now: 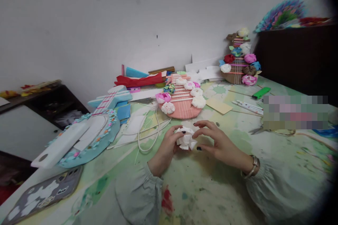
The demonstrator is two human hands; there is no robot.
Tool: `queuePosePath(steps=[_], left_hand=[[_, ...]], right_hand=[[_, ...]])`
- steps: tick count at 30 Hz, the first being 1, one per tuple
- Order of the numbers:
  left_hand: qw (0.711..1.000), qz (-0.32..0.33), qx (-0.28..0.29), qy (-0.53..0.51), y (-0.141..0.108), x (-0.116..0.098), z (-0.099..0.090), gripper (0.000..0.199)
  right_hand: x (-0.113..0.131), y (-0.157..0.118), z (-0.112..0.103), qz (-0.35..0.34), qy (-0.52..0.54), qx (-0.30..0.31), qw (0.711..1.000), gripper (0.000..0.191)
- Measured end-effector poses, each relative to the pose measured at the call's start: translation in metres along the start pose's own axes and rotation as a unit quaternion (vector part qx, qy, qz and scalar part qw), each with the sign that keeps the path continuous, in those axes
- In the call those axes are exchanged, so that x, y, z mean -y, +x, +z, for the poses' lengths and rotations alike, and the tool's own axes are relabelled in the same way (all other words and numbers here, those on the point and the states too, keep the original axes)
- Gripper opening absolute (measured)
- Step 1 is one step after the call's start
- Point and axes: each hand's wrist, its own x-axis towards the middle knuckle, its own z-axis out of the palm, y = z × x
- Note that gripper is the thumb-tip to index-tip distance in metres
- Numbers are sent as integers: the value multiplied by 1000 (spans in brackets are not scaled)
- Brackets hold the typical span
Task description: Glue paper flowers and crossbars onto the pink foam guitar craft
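Comprising one ruffled white paper flower [188, 141] above the paint-stained bench [208, 190], pinched by the left hand [166, 149], fingers closed; right hand [219, 144] alongside, fingers parted, gripping nothing; flower-trimmed pink model lute [173, 114] behind.

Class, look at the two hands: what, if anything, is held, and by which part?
The left hand holds the crumpled white paper by its left side; the right hand is open beside it, contact unclear.
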Motion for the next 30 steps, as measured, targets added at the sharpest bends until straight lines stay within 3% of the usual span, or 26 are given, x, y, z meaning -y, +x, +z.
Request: queuePosePath(steps=[6,9,13,17,20,24,30], left_hand=[[999,-13,38,-2,0,0,0,42],[998,-16,52,-16,-2,-1,0,47],[996,4,94,1,-5,-3,-1,67],[987,72,139,21,-2,1,-3,85],[982,115,151,22,2,7,-3,80],[982,112,149,37,3,12,-2,66],[973,140,81,165,3,18,-2,56]], right_hand=[[-7,0,2,-14,-17,-3,1000,4],[-9,0,2,-1,-4,0,1000,7],[-9,1,2,22,36,-6,999,8],[-8,1,2,48,78,-27,995,8],[-6,2,2,55,94,-41,993,9],[-3,2,2,56,105,-59,991,7],[-2,2,6,51,95,-82,991,6]])
